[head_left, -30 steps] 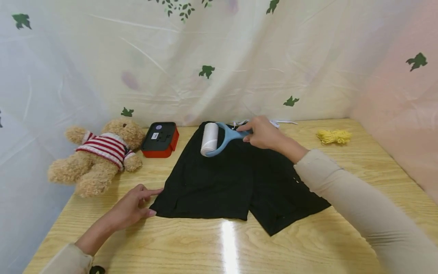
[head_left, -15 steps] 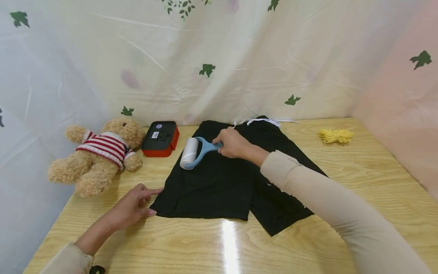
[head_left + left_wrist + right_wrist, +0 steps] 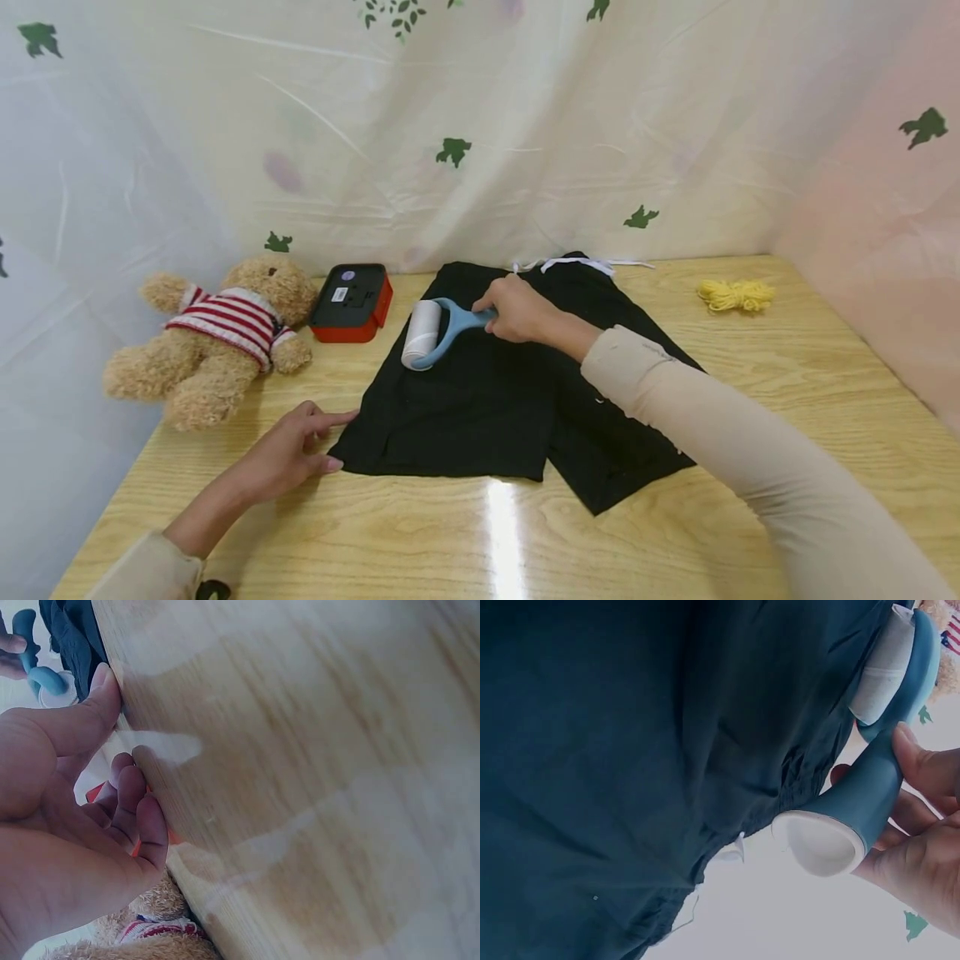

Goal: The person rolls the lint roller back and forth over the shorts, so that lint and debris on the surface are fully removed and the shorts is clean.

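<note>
Black shorts (image 3: 472,417) with a white drawstring lie spread on the table, waistband toward the back. My right hand (image 3: 517,310) grips the blue handle of a lint roller (image 3: 422,335), whose white roll lies on the upper left part of the shorts. In the right wrist view the fingers wrap the handle (image 3: 862,787), and its pale hollow end faces the camera. At the lower left corner of the shorts, my left hand (image 3: 281,454) rests with index fingertip and thumb touching the cloth edge. Its other fingers (image 3: 152,825) are loosely bent in the left wrist view.
A teddy bear (image 3: 217,342) in a red-striped sweater lies at the left. Beside it is a black and red box (image 3: 351,302). A yellow bundle of cord (image 3: 735,296) sits at the back right of the wooden table (image 3: 420,542). Patterned curtain (image 3: 525,125) surrounds the back and sides.
My right hand has moved the lint roller left and nearer across the shorts, then slightly back to the right. The left hand has stayed at the corner.
</note>
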`<action>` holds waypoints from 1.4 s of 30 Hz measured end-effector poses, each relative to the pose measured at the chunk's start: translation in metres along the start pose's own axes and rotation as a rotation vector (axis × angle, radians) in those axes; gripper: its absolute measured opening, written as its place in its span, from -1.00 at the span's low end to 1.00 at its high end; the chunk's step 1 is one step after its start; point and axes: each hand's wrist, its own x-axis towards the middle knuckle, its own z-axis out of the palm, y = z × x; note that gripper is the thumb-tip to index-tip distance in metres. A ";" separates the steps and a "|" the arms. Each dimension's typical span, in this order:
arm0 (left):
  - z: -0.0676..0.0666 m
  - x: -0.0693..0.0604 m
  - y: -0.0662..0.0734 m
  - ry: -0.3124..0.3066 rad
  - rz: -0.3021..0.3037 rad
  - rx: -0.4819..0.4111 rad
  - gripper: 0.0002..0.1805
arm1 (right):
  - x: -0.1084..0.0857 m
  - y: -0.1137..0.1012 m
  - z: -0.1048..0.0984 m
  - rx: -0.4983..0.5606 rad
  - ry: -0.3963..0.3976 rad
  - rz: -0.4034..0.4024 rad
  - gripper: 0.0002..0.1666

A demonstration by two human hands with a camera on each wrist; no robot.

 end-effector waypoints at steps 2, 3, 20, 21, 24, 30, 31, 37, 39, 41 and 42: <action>0.000 0.000 0.000 0.000 0.000 0.002 -0.33 | -0.003 0.002 -0.003 -0.004 0.004 0.000 -0.59; 0.000 0.000 0.000 0.000 0.001 0.002 -0.33 | -0.004 0.003 -0.003 -0.008 0.008 -0.001 -0.60; -0.002 0.000 0.002 -0.011 0.001 0.000 -0.32 | -0.030 0.014 -0.019 -0.027 0.043 0.019 -0.59; -0.002 0.000 0.002 -0.009 0.005 -0.002 -0.32 | -0.031 0.015 -0.020 -0.029 0.044 0.022 -0.59; -0.002 0.000 0.001 -0.006 0.012 -0.008 -0.32 | -0.034 0.017 -0.023 -0.032 0.046 0.035 -0.59; -0.002 0.000 0.001 -0.007 0.017 -0.010 -0.32 | -0.043 0.028 -0.029 -0.039 0.048 0.056 -0.60; -0.001 0.000 0.000 -0.007 0.018 -0.009 -0.32 | -0.045 0.030 -0.031 -0.042 0.046 0.062 -0.60; -0.001 0.000 0.000 -0.011 0.015 -0.015 -0.32 | -0.061 0.048 -0.038 -0.068 0.051 0.075 -0.60; -0.002 0.000 0.000 -0.016 0.009 -0.020 -0.32 | -0.066 0.053 -0.039 -0.071 0.062 0.070 -0.61; -0.002 0.000 0.000 -0.020 0.006 -0.023 -0.32 | -0.072 0.058 -0.040 -0.061 0.070 0.072 -0.62; -0.002 0.001 0.000 -0.022 0.005 -0.024 -0.32 | -0.074 0.061 -0.041 -0.059 0.073 0.071 -0.62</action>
